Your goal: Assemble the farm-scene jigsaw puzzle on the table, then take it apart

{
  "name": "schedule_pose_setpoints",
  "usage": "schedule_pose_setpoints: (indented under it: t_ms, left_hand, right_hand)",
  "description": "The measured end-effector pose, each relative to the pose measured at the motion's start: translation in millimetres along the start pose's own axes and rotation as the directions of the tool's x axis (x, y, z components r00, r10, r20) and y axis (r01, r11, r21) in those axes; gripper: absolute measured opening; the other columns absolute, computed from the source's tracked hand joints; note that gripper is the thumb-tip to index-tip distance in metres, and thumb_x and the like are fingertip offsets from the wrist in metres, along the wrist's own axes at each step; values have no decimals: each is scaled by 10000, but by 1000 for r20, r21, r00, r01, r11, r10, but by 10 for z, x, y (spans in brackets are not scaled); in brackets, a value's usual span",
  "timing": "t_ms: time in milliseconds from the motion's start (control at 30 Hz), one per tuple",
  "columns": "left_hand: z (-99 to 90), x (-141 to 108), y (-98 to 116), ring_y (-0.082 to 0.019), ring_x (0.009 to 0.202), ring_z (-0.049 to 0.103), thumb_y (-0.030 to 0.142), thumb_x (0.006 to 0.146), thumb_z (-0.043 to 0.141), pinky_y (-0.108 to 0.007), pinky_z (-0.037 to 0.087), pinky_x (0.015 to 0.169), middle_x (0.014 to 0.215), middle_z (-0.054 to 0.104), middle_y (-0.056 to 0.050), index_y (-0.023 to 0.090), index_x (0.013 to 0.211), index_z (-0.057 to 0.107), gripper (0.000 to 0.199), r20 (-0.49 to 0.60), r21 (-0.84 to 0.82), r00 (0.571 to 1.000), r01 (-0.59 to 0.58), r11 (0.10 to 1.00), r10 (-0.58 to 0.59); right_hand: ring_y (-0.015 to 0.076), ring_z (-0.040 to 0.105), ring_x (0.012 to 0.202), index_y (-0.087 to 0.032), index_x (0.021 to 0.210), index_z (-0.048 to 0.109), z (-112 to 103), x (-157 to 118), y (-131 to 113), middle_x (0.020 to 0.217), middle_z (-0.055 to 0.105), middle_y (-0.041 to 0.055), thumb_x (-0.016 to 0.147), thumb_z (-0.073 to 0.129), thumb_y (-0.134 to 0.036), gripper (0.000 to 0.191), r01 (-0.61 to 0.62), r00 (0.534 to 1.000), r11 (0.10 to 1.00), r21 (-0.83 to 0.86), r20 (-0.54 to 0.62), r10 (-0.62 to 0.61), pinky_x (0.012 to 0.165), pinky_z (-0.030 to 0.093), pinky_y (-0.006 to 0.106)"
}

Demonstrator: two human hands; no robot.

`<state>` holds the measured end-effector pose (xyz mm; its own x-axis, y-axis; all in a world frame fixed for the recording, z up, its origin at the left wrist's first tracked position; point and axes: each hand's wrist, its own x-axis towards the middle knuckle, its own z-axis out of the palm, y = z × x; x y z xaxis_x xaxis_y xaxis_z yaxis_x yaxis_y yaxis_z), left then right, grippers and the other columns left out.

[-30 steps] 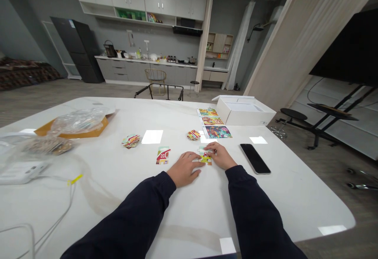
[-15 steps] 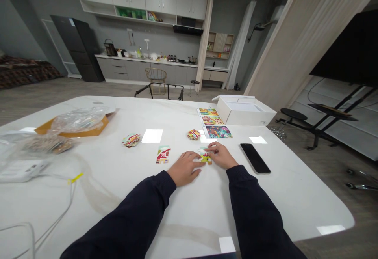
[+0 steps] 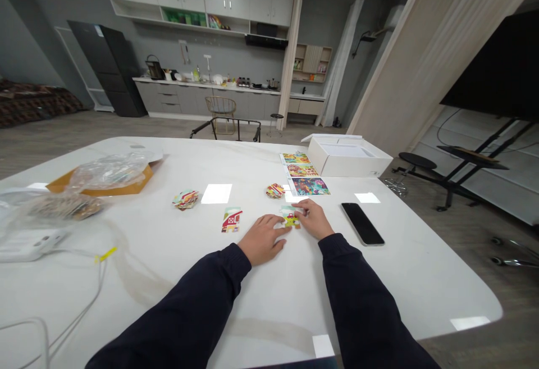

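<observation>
Small puzzle pieces (image 3: 290, 220) with a red vehicle on green and yellow lie flat on the table between my two hands. My left hand (image 3: 263, 240) rests with its fingers spread, the fingertips touching the left and lower edges of these pieces. The fingers of my right hand (image 3: 314, 220) are bent and pinch a piece at the right edge, partly covering it. To the left lies a joined section with a red barn (image 3: 232, 220). Farther back are one pile of loose pieces (image 3: 185, 199) and a second pile (image 3: 275, 190).
Behind my hands a printed picture sheet (image 3: 309, 186) lies by an open white box (image 3: 356, 165). A black phone (image 3: 362, 224) is on the right. Plastic-wrapped items (image 3: 112, 172), a power strip (image 3: 31, 245) and cables occupy the left side of the white table (image 3: 273, 313).
The puzzle pieces between my hands have shifted slightly away and to the left, and more of them shows. My right hand has turned a little leftward. The barn section stays put.
</observation>
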<state>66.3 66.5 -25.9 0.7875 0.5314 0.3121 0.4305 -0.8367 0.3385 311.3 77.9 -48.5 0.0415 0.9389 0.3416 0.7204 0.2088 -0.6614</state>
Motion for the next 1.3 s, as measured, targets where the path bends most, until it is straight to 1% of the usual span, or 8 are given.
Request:
schedule_pose_setpoints:
  t_ms: [233, 500, 700, 833, 967, 1033, 1133, 1300]
  left_hand:
    - [101, 76, 35, -352, 1319, 458, 327, 947, 593, -582, 376, 1098, 1511, 541, -60, 336, 1438, 564, 491, -20, 39, 998, 63, 997, -62]
    - [97, 20, 20, -340, 1344, 471, 311, 959, 592, -562, 387, 1119, 1527, 539, -83, 263, 1420, 566, 464, -17, 23, 999, 39, 999, -39]
    - [-230, -67, -11, -282, 1225, 584, 257, 981, 537, -500, 462, 1058, 1337, 671, -88, 253, 1259, 662, 305, -213, -2, 977, -10, 1000, 9]
    - [-673, -410, -470, -253, 1139, 640, 239, 971, 532, -455, 500, 1034, 1168, 723, -66, 251, 1170, 680, 249, -453, -40, 878, 150, 988, -152]
    - [-985, -978, -1237, -276, 1107, 631, 258, 902, 591, -473, 512, 1028, 1144, 698, -74, 230, 1170, 638, 273, -656, -54, 642, 483, 874, -396]
    - [-1042, -1201, -1537, -302, 1162, 600, 309, 850, 673, -494, 496, 1048, 1226, 666, -102, 211, 1237, 592, 408, -664, -58, 574, 600, 798, -480]
    - [-1022, -1324, -1754, -322, 1195, 579, 421, 822, 744, -505, 482, 1053, 1254, 647, -124, 195, 1260, 558, 527, -652, -56, 537, 670, 740, -535]
    - [-899, -1214, -1770, -293, 1049, 609, 391, 822, 763, -479, 494, 979, 1102, 673, -101, 201, 1102, 605, 374, -677, -18, 519, 697, 717, -522]
  right_hand:
    - [283, 628, 1162, -255, 1194, 760, -66, -11, 43, 1250, 732, 77, 799, 718, -198, 401, 14, 1000, 1000, 5, 19, -14, 973, 536, 447]
    - [300, 666, 1124, -224, 1178, 779, -199, -27, 182, 1170, 745, 109, 795, 713, -158, 394, -64, 998, 995, -71, 16, 66, 1050, 499, 491]
    - [315, 665, 1150, -236, 1160, 785, -292, -57, 249, 1185, 753, 101, 788, 706, -155, 388, -60, 998, 993, -105, 16, 62, 1054, 501, 511]
    - [316, 679, 1139, -237, 1140, 795, -364, -90, 320, 1194, 756, 112, 800, 696, -192, 357, -42, 998, 986, -161, 30, 48, 1058, 503, 495]
    - [318, 696, 1125, -238, 1148, 790, -399, -86, 395, 1194, 759, 116, 797, 674, -269, 371, -62, 997, 972, -225, 31, 71, 1028, 529, 466]
    - [319, 690, 1147, -238, 1167, 777, -379, -65, 406, 1251, 743, 103, 797, 643, -307, 399, -65, 997, 965, -253, 12, 70, 1005, 544, 461]
    - [334, 693, 1129, -200, 1197, 760, -320, -27, 396, 1297, 720, 126, 819, 575, -403, 467, -51, 998, 952, -301, -51, 38, 978, 553, 477]
    - [355, 734, 969, -183, 1248, 741, -250, 20, 424, 1259, 726, 158, 816, 514, -532, 600, -56, 996, 943, -329, -87, 29, 884, 576, 521]
